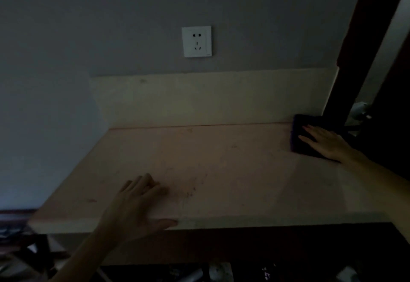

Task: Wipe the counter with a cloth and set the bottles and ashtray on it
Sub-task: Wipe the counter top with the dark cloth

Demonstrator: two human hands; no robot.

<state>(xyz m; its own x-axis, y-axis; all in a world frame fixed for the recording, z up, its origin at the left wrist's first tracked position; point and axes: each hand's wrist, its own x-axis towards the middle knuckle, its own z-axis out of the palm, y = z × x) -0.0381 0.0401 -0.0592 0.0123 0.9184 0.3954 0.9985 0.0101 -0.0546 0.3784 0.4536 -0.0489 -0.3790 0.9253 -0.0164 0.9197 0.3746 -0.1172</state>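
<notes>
The tabletop [221, 171] shows faint marks near its middle, so I judge the wiping should run in overlapping strokes from the far right corner toward the left edge. The dark cloth [299, 131] lies in that corner under the right hand [326, 142], fingers flat and spread. The left hand [137, 206] braces on the front edge, fingers relaxed. No bottles or ashtray are recognisable.

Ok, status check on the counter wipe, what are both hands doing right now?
Right hand flat on dark cloth, far right corner of counter. Left hand open, resting at front edge. No bottles or ashtray on top.
</notes>
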